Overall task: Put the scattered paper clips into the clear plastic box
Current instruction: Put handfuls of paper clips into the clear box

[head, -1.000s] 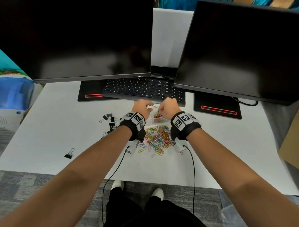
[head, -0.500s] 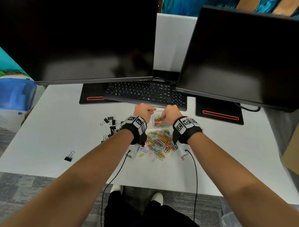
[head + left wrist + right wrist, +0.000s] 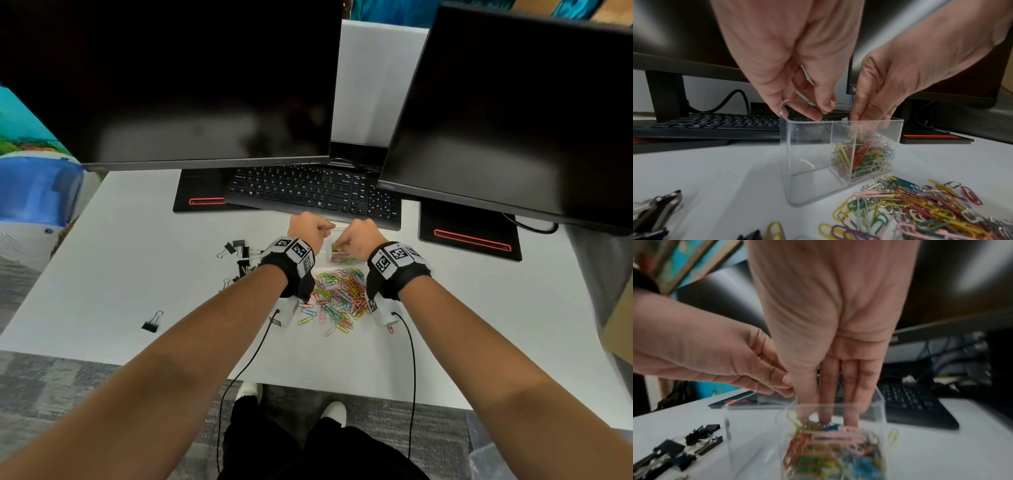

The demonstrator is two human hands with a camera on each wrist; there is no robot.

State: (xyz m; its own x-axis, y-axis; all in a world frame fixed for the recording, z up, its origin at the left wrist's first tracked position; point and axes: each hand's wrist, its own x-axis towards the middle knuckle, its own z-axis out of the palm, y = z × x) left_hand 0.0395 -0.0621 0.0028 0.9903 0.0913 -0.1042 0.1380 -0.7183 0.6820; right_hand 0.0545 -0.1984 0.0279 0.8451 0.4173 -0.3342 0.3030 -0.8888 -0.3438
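The clear plastic box (image 3: 337, 255) stands on the white desk in front of the keyboard. It has two compartments, and the right one holds coloured paper clips (image 3: 863, 159). My left hand (image 3: 310, 228) pinches a thin clear edge at the back left of the box (image 3: 809, 146), thumb against fingers (image 3: 813, 113). My right hand (image 3: 356, 236) points straight fingers (image 3: 830, 402) down into the right compartment, fingertips among the clips in the box (image 3: 830, 443). A loose pile of coloured paper clips (image 3: 337, 294) lies just in front of the box, between my wrists.
Black binder clips (image 3: 239, 253) lie left of the box, and a single one (image 3: 152, 322) sits nearer the front edge. A black keyboard (image 3: 315, 192) lies right behind the box. Two dark monitors (image 3: 171, 85) overhang the back of the desk, on bases with red stripes (image 3: 472, 238).
Both hands stay at the box, the left still pinching the clear edge. The right hand's fingers remain over the compartment with clips. The head view has shifted slightly.
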